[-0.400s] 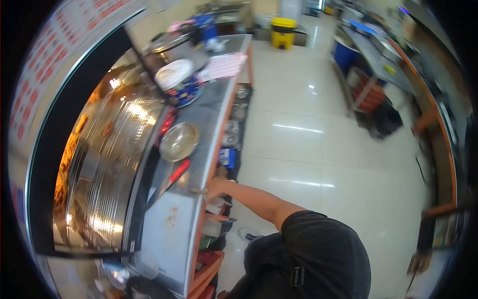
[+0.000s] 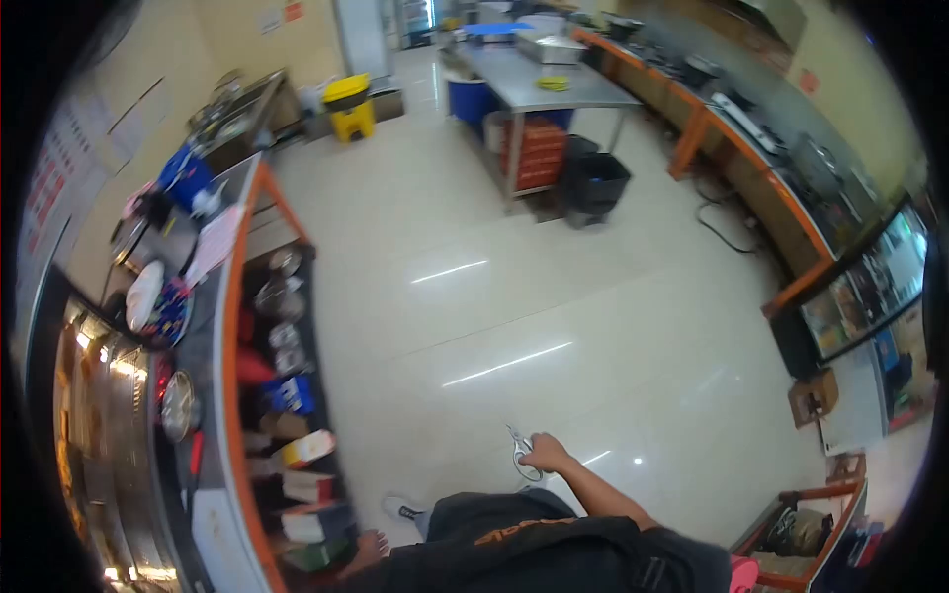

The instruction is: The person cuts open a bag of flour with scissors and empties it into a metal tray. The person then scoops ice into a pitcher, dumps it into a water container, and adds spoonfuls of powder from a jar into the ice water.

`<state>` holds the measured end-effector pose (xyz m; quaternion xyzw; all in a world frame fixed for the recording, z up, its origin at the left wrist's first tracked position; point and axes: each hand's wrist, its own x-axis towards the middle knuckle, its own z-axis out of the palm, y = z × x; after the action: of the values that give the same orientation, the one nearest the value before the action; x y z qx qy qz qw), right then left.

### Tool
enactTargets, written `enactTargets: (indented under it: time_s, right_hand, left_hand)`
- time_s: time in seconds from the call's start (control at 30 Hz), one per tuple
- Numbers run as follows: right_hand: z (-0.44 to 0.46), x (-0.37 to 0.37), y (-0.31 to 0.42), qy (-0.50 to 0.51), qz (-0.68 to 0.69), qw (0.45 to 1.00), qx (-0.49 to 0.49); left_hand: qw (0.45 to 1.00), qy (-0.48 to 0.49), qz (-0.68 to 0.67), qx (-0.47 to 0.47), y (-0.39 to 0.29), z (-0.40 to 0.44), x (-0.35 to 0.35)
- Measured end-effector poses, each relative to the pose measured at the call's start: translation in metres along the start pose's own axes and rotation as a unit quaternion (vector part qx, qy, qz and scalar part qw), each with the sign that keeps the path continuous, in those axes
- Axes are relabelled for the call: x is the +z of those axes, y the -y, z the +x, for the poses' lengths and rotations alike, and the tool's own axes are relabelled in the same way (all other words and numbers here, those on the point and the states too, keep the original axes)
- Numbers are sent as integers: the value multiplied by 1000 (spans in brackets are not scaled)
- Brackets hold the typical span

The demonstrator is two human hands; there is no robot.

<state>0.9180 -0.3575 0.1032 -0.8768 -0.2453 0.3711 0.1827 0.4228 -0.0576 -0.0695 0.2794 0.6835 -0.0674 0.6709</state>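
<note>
My right hand [image 2: 545, 454] is closed around the handles of a pair of metal scissors [image 2: 519, 450]. Their blades point away from me above the tiled floor [image 2: 435, 326]. Low at my left side, my left hand [image 2: 370, 550] is beside the shelf under the counter, with its fingers loosely apart and nothing visible in them. Boxes and packets, including a yellow-and-white box [image 2: 308, 449], sit on that shelf close by. On the counter [image 2: 213, 504] lie a red-handled knife [image 2: 196, 455] and a round metal bowl [image 2: 179, 406].
A lit glass food warmer [image 2: 109, 425] stands at the left. Ahead are a steel table [image 2: 593, 94], a black bin [image 2: 596, 186] and a yellow bin [image 2: 349, 109]. Along the right runs an orange-framed counter [image 2: 727, 124]; a wooden stand [image 2: 855, 489] is nearer me.
My view has turned right, away from the counter. My right hand has left the counter's edge and is now over the floor with the scissors. My left hand has come into clearer view.
</note>
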Motion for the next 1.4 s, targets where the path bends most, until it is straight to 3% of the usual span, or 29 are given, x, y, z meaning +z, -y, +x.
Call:
enactTargets:
  time_s: [0.13,0.27,0.33,0.37,0.43,0.47,0.5,0.57,0.6,0.67,0.7,0.73,0.77,0.8,0.83,0.87,0.9,0.93,1.0,1.1,1.13,1.17,1.2,1.27,1.3,1.33,1.37,1.4]
  right_hand:
    - [-51,-100,-152,-107,130,975,145]
    - [-56,-146,-295,-222,198,903,311]
    - [-52,-166,-368,-154,265,868,390]
    - [-28,-137,-444,-165,179,881,405]
    - [-12,-111,-546,-52,169,873,454]
    - [-16,-134,-548,-28,291,848,443]
    - [-20,-159,-548,-1,404,803,439]
    - [-6,-237,-537,-23,468,766,441]
    - [2,-275,-537,-45,472,758,447]
    - [15,-340,-543,-104,461,759,449]
    - [24,-372,-549,-129,460,758,444]
    - [38,-403,-559,-155,460,757,437]
    - [49,-430,-571,-172,458,757,432]
    - [60,-453,-584,-186,456,757,430]
    - [75,-476,-600,-194,449,758,431]
    - [91,-500,-617,-199,442,760,433]
    - [106,-519,-640,-201,433,762,438]
    - [120,-537,-660,-198,424,764,445]
    - [143,-573,-706,-183,398,770,463]
    - [170,-639,-778,-152,354,786,485]
    - [179,-661,-799,-138,342,790,490]
    - [188,-685,-821,-126,327,795,496]
    - [201,-712,-847,-116,309,801,499]
    - [241,-783,-908,-119,249,827,489]
    - [271,-822,-938,-130,229,838,478]
    - [344,-807,-1041,-152,164,847,483]
    - [357,-900,-1016,-161,284,828,457]
    - [400,-939,-1045,-217,373,791,433]
  left_hand:
    - [967,52,250,17,-53,-25,184]
    - [918,124,371,65,-121,-82,366]
    - [905,103,410,54,-161,-82,433]
    - [896,86,433,39,-182,-75,464]
    - [833,38,545,89,-216,-37,505]
    - [789,22,604,111,-247,-21,532]
    - [687,45,707,161,-279,-7,562]
    - [271,114,899,325,-339,9,636]
    - [152,128,909,366,-365,9,686]
    - [26,251,904,346,-384,32,785]
    - [202,185,915,298,-386,47,865]
    - [423,115,858,268,-388,60,945]
    - [592,42,757,272,-389,68,1025]
    - [363,78,805,463,-375,35,1115]
    - [343,139,767,524,-370,-11,1201]
    - [410,178,773,451,-362,-22,1291]
    - [500,269,678,468,-352,-53,1358]
    - [498,308,669,459,-347,-56,1431]
    - [442,366,650,497,-344,-127,1534]
    - [519,380,568,513,-337,-153,1657]
    - [570,377,568,458,-342,-151,1681]
    - [575,402,565,435,-348,-129,1696]
    - [520,342,660,421,-359,-132,1706]
    - [537,335,700,331,-391,-131,1723]
    - [547,323,687,354,-410,-102,1727]
    - [574,252,672,395,-425,-73,1731]
    - [657,231,609,381,-441,-70,1728]
    - [769,178,533,305,-455,-69,1728]
